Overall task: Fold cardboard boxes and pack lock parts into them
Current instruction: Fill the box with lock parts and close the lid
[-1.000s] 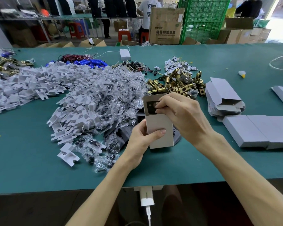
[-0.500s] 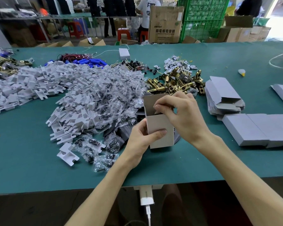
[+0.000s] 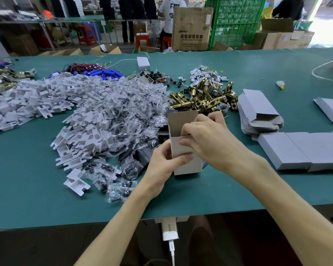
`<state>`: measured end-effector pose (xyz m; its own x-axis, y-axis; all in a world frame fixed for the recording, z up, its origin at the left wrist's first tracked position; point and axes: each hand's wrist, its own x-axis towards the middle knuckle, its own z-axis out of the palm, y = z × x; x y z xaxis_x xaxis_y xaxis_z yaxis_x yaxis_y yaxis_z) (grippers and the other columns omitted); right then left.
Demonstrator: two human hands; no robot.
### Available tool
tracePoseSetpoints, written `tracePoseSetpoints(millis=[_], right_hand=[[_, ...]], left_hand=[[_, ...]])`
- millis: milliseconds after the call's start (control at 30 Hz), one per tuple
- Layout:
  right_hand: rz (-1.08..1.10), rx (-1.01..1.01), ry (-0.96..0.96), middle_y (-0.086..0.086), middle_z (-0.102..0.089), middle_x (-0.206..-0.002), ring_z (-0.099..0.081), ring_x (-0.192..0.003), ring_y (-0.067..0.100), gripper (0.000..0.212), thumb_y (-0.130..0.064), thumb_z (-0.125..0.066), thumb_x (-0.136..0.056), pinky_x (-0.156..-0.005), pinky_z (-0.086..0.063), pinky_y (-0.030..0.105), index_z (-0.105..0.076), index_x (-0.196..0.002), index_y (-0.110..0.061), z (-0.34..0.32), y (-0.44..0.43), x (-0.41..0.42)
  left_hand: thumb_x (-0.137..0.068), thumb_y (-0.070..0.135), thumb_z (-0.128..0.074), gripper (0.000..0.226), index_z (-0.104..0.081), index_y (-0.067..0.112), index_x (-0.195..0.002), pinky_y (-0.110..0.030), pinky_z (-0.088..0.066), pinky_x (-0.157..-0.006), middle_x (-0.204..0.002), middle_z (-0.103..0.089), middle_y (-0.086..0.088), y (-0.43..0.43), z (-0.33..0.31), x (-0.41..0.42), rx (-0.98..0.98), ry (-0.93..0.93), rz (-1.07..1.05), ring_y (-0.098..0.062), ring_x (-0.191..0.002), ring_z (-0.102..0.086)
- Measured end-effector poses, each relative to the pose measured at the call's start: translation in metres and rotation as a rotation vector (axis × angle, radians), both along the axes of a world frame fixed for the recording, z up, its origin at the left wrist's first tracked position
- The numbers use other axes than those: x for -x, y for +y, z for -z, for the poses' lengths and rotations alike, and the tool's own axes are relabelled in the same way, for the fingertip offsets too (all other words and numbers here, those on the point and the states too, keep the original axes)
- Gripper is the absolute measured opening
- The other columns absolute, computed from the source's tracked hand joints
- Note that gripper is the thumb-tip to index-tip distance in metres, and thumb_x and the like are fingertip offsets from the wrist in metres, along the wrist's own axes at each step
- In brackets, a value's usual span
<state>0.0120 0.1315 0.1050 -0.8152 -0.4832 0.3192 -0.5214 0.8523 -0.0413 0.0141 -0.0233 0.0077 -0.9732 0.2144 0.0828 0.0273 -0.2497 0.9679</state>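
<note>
A small grey cardboard box (image 3: 187,166) stands upright on the green table (image 3: 27,198), its top flap raised. My left hand (image 3: 162,166) grips the box's left side, thumb across its front. My right hand (image 3: 210,139) covers the open top on the right, fingers curled at the rim; what the fingers hold is hidden. Behind the box lies a heap of brass latch parts (image 3: 204,98). White plastic inserts (image 3: 81,135) and clear bags of black screws (image 3: 123,116) are piled to the left.
Flat unfolded boxes (image 3: 258,112) are stacked at the right, with closed grey boxes (image 3: 296,148) in a row in front of them. Blue batteries and red wires (image 3: 96,71) lie at the back. People and cartons stand beyond the table.
The dark part seen at the box's opening is now out of sight inside it. My right hand has shifted slightly lower onto the top right rim; the left hand keeps its grip.
</note>
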Motion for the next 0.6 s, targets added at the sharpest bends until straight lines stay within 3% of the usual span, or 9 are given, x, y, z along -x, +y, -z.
tracePoseSetpoints(millis=[167,300,400,467,533,600], right_hand=[[0.027,0.009,-0.086,-0.011,-0.060,-0.091,-0.046,-0.105,0.016,0.018,-0.039,-0.052,-0.104,-0.096,-0.020,0.037,-0.058,-0.097,-0.024,-0.005,-0.002,0.004],[0.031,0.016,-0.132,-0.009,-0.057,-0.089,-0.047,-0.101,0.017,0.022,-0.043,-0.041,-0.107,-0.099,-0.025,0.041,-0.054,-0.101,-0.026,-0.011,-0.002,0.004],[0.034,-0.082,-0.113,-0.009,-0.050,-0.082,-0.050,-0.100,0.019,0.027,-0.044,-0.036,-0.108,-0.100,-0.026,0.041,-0.056,-0.106,-0.025,-0.013,-0.004,0.003],[0.011,-0.134,-0.117,-0.010,-0.045,-0.075,-0.053,-0.095,0.020,0.030,-0.047,-0.037,-0.108,-0.098,-0.029,0.040,-0.055,-0.104,-0.023,-0.014,-0.008,0.001],[-0.011,-0.171,-0.125,-0.007,-0.047,-0.074,-0.057,-0.090,0.024,0.031,-0.050,-0.041,-0.106,-0.086,-0.034,0.039,-0.053,-0.103,-0.022,-0.014,-0.010,0.000],[-0.017,-0.135,-0.177,-0.004,-0.047,-0.074,-0.057,-0.082,0.030,0.031,-0.050,-0.050,-0.102,-0.065,-0.031,0.037,-0.043,-0.097,-0.020,-0.016,-0.009,-0.002]], left_hand=[[-0.081,0.011,-0.082,0.041,-0.067,0.006,-0.119,-0.039,-0.059,-0.088,-0.110,-0.075,-0.014,-0.001,-0.001,-0.001,0.009,0.005,0.014,-0.025,-0.101,-0.071],[-0.081,0.011,-0.083,0.043,-0.066,0.002,-0.120,-0.034,-0.059,-0.086,-0.110,-0.074,-0.018,-0.001,0.000,0.000,0.021,0.015,0.015,-0.022,-0.100,-0.070],[-0.081,0.011,-0.084,0.043,-0.065,0.001,-0.119,-0.036,-0.058,-0.089,-0.116,-0.072,-0.024,0.000,0.001,0.000,0.031,0.023,0.009,-0.023,-0.101,-0.070],[-0.082,0.007,-0.083,0.035,-0.068,0.005,-0.113,-0.035,-0.057,-0.093,-0.112,-0.075,-0.016,0.000,0.001,0.000,0.029,0.057,0.020,-0.021,-0.105,-0.070],[-0.084,0.001,-0.082,0.032,-0.070,0.007,-0.113,-0.036,-0.056,-0.098,-0.112,-0.076,-0.007,0.000,0.001,-0.001,0.026,0.099,0.040,-0.020,-0.110,-0.070],[-0.084,-0.001,-0.081,0.036,-0.069,0.006,-0.118,-0.039,-0.056,-0.099,-0.113,-0.076,-0.010,0.000,0.001,-0.001,0.006,0.090,0.053,-0.024,-0.111,-0.070]])
